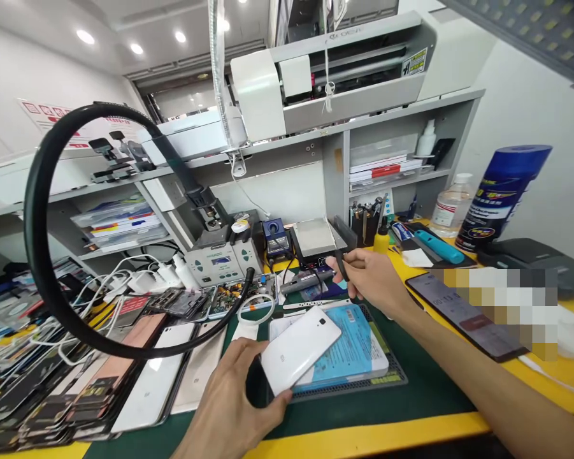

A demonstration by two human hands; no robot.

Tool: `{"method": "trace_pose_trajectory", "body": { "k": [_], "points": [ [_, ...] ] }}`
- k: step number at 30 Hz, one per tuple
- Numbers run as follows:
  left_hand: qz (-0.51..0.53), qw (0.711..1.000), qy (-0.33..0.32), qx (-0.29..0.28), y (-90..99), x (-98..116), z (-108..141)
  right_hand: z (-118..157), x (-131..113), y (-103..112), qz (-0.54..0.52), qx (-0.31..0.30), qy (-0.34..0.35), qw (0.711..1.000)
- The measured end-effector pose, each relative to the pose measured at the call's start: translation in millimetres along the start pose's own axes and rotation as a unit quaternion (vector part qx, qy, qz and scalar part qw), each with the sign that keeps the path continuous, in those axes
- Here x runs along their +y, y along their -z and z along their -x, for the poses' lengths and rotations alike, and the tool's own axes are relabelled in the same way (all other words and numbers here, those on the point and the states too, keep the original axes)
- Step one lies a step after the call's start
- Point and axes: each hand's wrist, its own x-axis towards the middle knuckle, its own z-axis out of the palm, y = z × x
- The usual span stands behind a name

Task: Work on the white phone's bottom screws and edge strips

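White phone (300, 350): back up, tilted over a blue printed pack (358, 338), its near end between the thumb and fingers of your left hand (239, 392), which are clamped on its edges; a small "mi" logo reads just beyond those fingertips. The pack's fine print, to the right of the same fingertips, is too small to read. Your right hand (365, 277), beyond the pack, has its fingers closed on a dark slim tool (341, 266). Left of your left fingers lie a white phone back (155, 376) and a gold one (199, 370), each with a small logo. Right of your right fingers, a dark phone (463, 312) shows a timer starting "00:13"; the rest is unclear. Farther right of those fingers stand a clear bottle (452, 207), red-and-white label illegible, and a blue spray can (501, 191), lettering too blurred to copy. Beyond your left fingertips, a grey station (224, 261) bears a small display, digits unreadable.
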Motion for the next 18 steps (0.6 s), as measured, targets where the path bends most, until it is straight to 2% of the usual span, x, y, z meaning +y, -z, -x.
{"method": "trace_pose_trajectory", "body": {
  "k": [6,11,15,18],
  "points": [
    [-0.112,0.984,-0.134,0.037,0.6,-27.5,0.5,-2.8,3.7,-1.9,0.047,-0.02,-0.033,0.998],
    [-0.179,0.95,-0.246,0.077,12.4,-30.1,-16.6,-10.8,13.5,-1.7,0.082,-0.004,-0.061,0.995],
    [-0.157,0.937,-0.306,0.06,13.6,-31.7,-36.2,-11.5,17.0,2.6,0.118,-0.01,-0.077,0.99],
    [-0.09,0.953,-0.288,0.036,5.4,-37.5,-46.9,-8.5,16.8,6.1,0.141,-0.021,-0.087,0.986]
  ]
}}
